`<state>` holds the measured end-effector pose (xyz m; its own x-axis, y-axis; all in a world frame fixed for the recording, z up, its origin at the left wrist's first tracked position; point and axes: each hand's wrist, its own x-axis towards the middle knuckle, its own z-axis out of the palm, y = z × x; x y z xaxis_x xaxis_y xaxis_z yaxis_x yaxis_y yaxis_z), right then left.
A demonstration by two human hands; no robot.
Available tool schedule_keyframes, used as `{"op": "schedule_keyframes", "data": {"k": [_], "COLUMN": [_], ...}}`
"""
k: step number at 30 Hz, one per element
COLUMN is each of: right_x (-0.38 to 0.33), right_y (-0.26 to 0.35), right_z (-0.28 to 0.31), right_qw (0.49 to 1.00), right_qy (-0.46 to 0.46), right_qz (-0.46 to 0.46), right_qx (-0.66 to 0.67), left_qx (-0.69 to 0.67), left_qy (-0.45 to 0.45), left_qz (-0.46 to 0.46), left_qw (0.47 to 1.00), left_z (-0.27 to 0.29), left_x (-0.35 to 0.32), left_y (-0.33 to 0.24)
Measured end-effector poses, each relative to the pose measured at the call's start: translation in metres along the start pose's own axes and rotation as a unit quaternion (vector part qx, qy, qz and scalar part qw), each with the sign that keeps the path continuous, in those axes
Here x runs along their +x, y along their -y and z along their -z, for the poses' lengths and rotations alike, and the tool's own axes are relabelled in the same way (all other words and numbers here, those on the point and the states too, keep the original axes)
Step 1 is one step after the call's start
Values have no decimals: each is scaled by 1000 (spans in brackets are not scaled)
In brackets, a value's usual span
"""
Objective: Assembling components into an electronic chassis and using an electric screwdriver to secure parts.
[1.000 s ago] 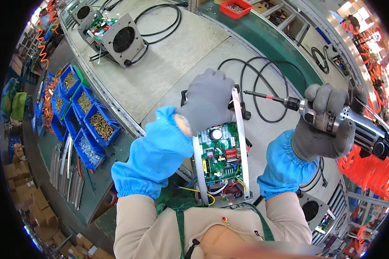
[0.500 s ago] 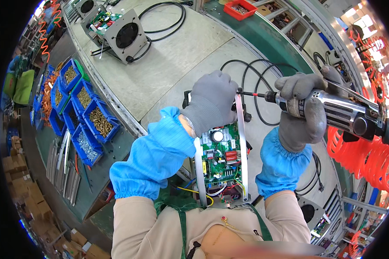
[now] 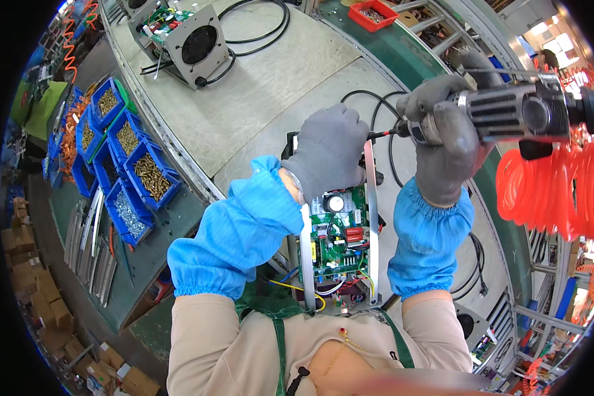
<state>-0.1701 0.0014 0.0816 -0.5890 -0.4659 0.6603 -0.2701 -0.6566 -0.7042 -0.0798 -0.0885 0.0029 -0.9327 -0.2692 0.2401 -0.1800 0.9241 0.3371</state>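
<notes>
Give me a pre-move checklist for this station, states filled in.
1. Right hand wrapped around the power driver: ok.
2. Left hand on the far end of the frame: ok; how firmly, cannot tell.
3. Driver bit touching the frame's right rail: cannot tell; it points at the far end.
4. Screw at the tip: cannot tell, too small or hidden.
5. Left fingers well clear of the bit: looks not ok, they sit close by.
6. Red coiled hose clear of the circuit board: ok, off to the right.
</notes>
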Motion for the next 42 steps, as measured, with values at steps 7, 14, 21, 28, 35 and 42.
{"op": "schedule_keyframes", "data": {"k": [7,14,21,28,35,42], "right_x": [7,15,16,3,13,13], "right_y": [0,-6,-8,-17,-20,-13], "right_z": [-4,-2,-3,24,9,-3], "right_qw": [994,994,994,974,989,989], "right_qy": [2,12,23,-37,57,19], "right_qz": [-54,-90,-73,-143,-133,-139], "right_qx": [-95,-53,-79,-172,-22,-34], "left_qx": [7,16,31,-127,4,27], "left_qy": [-3,14,49,-28,9,45], "left_qz": [4,14,21,16,13,-2], "left_qw": [1000,1000,998,991,1000,999], "left_z": [-1,1,4,-15,1,7], "left_x": [0,0,2,-1,-5,-3], "left_y": [0,0,0,-1,0,-3]}}
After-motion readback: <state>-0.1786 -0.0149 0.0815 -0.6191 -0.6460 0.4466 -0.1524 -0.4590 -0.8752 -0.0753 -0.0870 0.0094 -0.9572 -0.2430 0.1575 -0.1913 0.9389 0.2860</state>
